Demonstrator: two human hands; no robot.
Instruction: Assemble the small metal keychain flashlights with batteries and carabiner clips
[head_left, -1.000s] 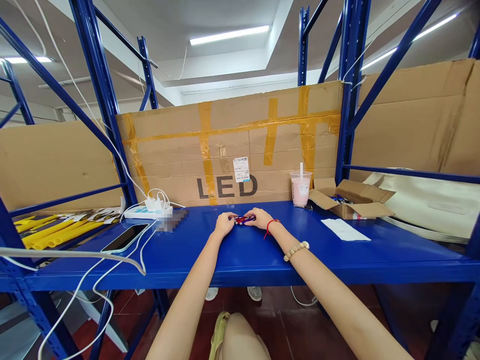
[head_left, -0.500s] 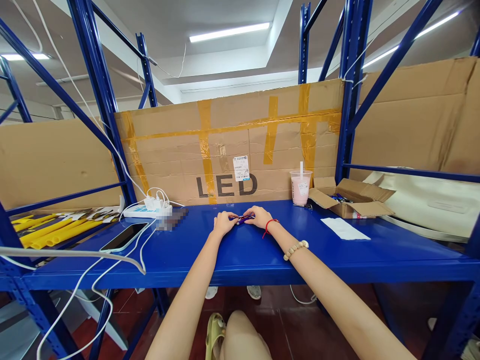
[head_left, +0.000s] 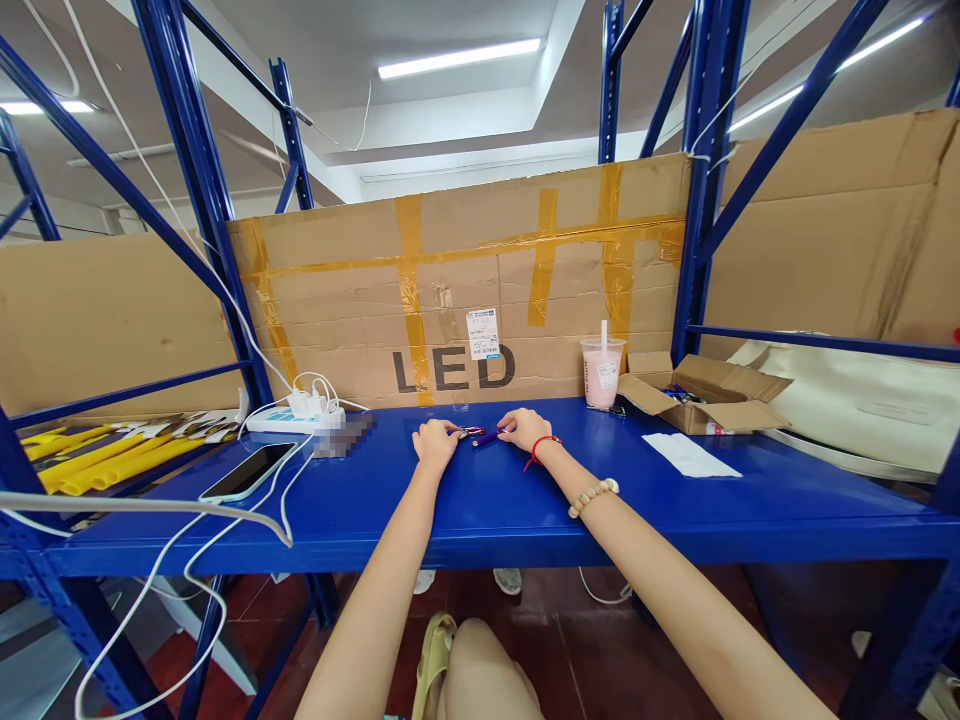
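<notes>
At the middle of the blue desk (head_left: 480,505), the left hand (head_left: 435,442) and right hand (head_left: 526,430) each close their fingers on one end of a small red-and-purple object (head_left: 480,435). It is too small to identify.

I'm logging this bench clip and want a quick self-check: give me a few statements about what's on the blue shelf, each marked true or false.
1. The left hand and the right hand each grip an end of a small red and purple item just above the blue shelf. True.
2. The pink drink cup lies tipped on its side. False: it stands upright with a straw in it, beside the open cardboard box.
3. The phone lies flat to the left of both hands. True.
4. The white paper sheet is inside the cardboard box. False: it lies on the shelf in front of the box.
5. The cardboard panel behind the hands reads LED. True.
</notes>
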